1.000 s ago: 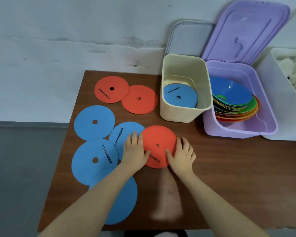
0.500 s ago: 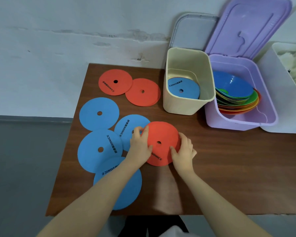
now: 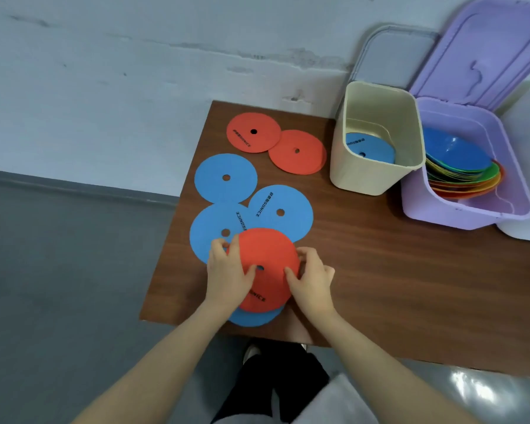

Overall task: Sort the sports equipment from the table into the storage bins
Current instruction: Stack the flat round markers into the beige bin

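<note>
The left hand (image 3: 227,272) and the right hand (image 3: 312,278) each pinched one side of a flat round orange disc (image 3: 268,258) with a small hole, raised over the near edge of the brown wooden surface (image 3: 380,270); flat round blue discs (image 3: 280,212) lay under and beyond it; further off stood a cream plastic bin (image 3: 364,179) and a purple plastic bin (image 3: 459,214).

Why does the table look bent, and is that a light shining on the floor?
Head view: the wide-angle lens skews the table and wall; glare shows on the floor at lower right; soft, even light, faint shadows; both hands, left and right, and the red disc look sharp.
</note>
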`<control>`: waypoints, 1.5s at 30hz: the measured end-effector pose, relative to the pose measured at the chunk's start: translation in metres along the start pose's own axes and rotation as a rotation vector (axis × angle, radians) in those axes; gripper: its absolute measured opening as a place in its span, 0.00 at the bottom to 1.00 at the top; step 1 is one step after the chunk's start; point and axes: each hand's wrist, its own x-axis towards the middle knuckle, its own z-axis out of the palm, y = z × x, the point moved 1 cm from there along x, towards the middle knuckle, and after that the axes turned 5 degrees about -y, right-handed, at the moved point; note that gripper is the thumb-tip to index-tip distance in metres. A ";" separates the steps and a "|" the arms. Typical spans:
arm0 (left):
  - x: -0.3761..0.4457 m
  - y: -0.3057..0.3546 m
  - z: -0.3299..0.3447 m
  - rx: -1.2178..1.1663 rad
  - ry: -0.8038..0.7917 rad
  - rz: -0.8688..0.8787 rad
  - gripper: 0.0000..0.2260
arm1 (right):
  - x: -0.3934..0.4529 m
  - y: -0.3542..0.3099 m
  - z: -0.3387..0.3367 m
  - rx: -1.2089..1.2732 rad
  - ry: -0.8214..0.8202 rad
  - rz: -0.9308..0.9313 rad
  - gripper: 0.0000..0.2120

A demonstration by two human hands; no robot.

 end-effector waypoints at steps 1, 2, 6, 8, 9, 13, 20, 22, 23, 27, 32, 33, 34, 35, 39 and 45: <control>-0.008 -0.008 -0.001 0.031 -0.009 -0.037 0.31 | -0.005 -0.002 0.007 -0.040 -0.029 -0.012 0.16; -0.015 -0.015 -0.001 0.071 -0.015 -0.068 0.31 | -0.011 -0.003 0.013 -0.080 -0.054 -0.021 0.17; -0.033 -0.026 0.002 0.196 0.007 -0.170 0.29 | -0.019 -0.006 0.025 -0.202 -0.084 0.044 0.21; -0.038 -0.024 0.005 0.197 0.005 -0.200 0.30 | -0.022 -0.003 0.027 -0.271 -0.103 0.096 0.26; -0.040 -0.022 0.007 0.195 -0.006 -0.205 0.31 | -0.025 -0.002 0.027 -0.301 -0.112 0.101 0.28; -0.047 -0.018 0.014 0.172 -0.062 -0.185 0.31 | -0.034 0.005 0.030 -0.283 -0.132 0.080 0.28; -0.050 -0.013 0.017 0.071 -0.112 -0.110 0.33 | -0.033 0.010 0.019 -0.159 -0.136 0.150 0.32; -0.048 -0.010 0.020 0.071 -0.114 -0.095 0.34 | -0.031 0.015 0.012 -0.152 -0.135 0.157 0.31; -0.046 -0.009 0.021 0.084 -0.120 -0.085 0.34 | -0.030 0.017 0.009 -0.143 -0.138 0.164 0.31; -0.041 -0.006 0.020 0.087 -0.159 -0.044 0.35 | -0.029 0.022 0.005 -0.106 -0.137 0.187 0.31; -0.035 -0.015 0.015 0.004 -0.168 0.002 0.39 | -0.025 0.021 0.007 -0.067 -0.138 0.176 0.30; -0.035 -0.018 0.014 0.023 -0.167 0.014 0.39 | -0.024 0.021 0.008 -0.072 -0.142 0.172 0.30; -0.035 -0.021 0.013 0.030 -0.164 0.019 0.39 | -0.024 0.022 0.009 -0.078 -0.147 0.167 0.30; -0.036 -0.023 0.012 0.021 -0.164 0.014 0.39 | -0.024 0.022 0.010 -0.084 -0.152 0.161 0.30; -0.040 -0.024 0.013 -0.081 -0.178 -0.037 0.40 | -0.022 0.015 0.016 -0.048 -0.134 0.153 0.28; -0.036 -0.022 0.009 -0.111 -0.151 -0.027 0.37 | -0.029 0.013 0.016 0.012 -0.089 0.108 0.29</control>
